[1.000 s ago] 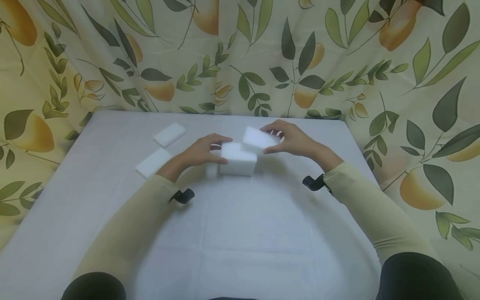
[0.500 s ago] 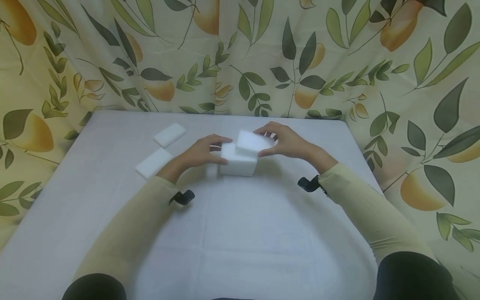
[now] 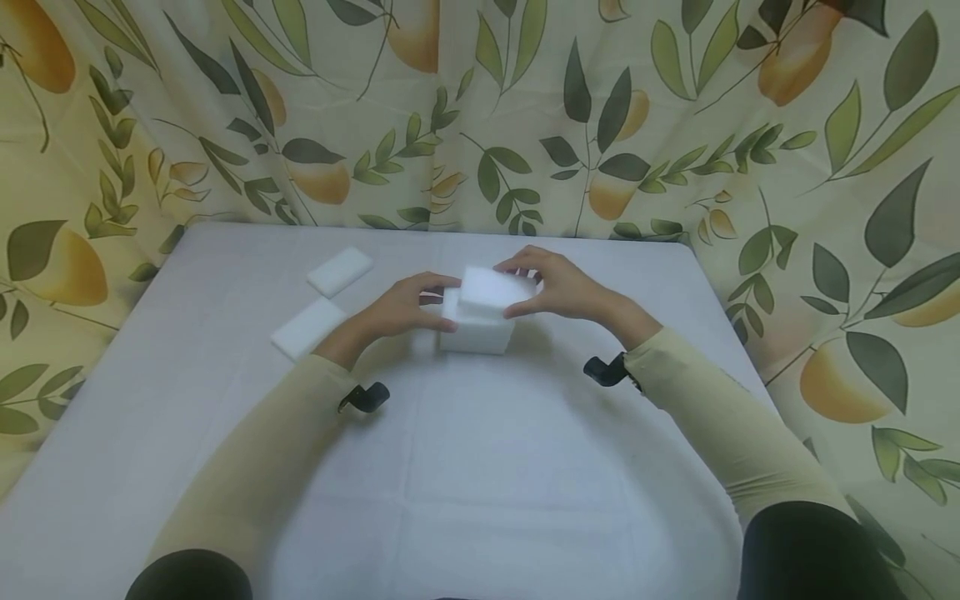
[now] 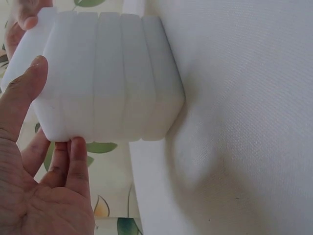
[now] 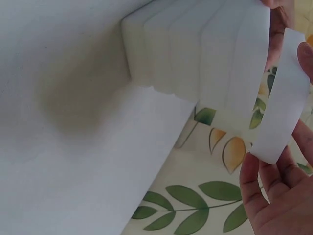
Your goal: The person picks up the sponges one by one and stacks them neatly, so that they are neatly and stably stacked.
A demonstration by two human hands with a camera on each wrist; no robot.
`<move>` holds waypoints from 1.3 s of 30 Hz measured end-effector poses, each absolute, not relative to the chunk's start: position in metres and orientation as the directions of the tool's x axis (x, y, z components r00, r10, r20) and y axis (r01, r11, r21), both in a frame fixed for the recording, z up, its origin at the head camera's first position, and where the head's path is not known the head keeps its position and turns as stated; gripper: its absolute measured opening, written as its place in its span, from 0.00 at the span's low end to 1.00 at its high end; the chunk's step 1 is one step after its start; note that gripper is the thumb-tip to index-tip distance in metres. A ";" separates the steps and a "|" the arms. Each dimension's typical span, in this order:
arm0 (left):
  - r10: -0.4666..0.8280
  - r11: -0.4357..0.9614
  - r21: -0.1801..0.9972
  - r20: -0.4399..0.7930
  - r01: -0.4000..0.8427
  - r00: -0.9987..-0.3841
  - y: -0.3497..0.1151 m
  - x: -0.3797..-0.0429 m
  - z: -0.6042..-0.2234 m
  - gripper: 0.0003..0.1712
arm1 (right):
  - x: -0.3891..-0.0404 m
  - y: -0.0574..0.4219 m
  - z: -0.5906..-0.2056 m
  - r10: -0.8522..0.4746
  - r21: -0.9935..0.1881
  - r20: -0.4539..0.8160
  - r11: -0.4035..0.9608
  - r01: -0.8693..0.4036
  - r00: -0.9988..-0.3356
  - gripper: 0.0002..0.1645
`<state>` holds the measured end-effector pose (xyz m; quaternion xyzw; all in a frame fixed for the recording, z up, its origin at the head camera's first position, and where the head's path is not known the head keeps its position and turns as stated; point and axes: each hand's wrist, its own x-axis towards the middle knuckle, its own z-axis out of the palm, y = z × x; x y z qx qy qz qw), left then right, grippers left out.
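A stack of several white foam sponges stands on the white-covered table. My left hand grips the upper part of this stack at its left end, thumb on the near face and fingers on the far side, as the left wrist view shows on the layered sponges. Over the stack, my right hand pinches one more white sponge between thumb and fingers. In the right wrist view a narrow gap separates that held sponge from the top layer of the stack.
Two flat white sponges lie at the back left, one farther off and one partly behind my left wrist. The white tablecloth spreads in front. A curtain printed with fruit and leaves hangs behind the table.
My right hand has moved left and slightly down with its sponge, bringing it more squarely over the stack. My left hand has stayed in place on the stack.
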<state>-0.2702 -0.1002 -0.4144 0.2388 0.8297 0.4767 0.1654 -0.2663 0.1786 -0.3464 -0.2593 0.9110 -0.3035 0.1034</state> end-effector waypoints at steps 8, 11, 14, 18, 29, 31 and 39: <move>0.547 0.419 0.879 -0.044 0.228 -0.836 -0.100 -0.271 -0.415 0.44 | -0.265 0.172 -0.347 -0.538 -0.609 -0.028 0.678 -0.412 -0.843 0.40; 0.545 0.429 0.875 -0.051 0.226 -0.837 -0.100 -0.272 -0.415 0.45 | -0.265 0.169 -0.349 -0.540 -0.610 -0.028 0.676 -0.414 -0.841 0.40; 0.548 0.437 0.872 -0.062 0.222 -0.834 -0.100 -0.272 -0.416 0.46 | -0.265 0.167 -0.352 -0.539 -0.610 -0.036 0.679 -0.408 -0.842 0.40; 0.547 0.447 0.867 -0.072 0.219 -0.834 -0.100 -0.272 -0.416 0.46 | -0.263 0.166 -0.353 -0.546 -0.612 -0.038 0.675 -0.412 -0.837 0.40; 0.543 0.451 0.869 -0.086 0.204 -0.835 -0.100 -0.272 -0.416 0.47 | -0.264 0.162 -0.356 -0.568 -0.620 -0.013 0.650 -0.439 -0.823 0.40; 0.544 0.447 0.871 -0.084 0.203 -0.835 -0.100 -0.272 -0.417 0.47 | -0.263 0.161 -0.358 -0.573 -0.626 -0.010 0.643 -0.442 -0.820 0.40; 0.543 0.421 0.886 -0.076 0.193 -0.837 -0.101 -0.269 -0.416 0.47 | -0.265 0.160 -0.363 -0.581 -0.629 -0.001 0.633 -0.451 -0.814 0.39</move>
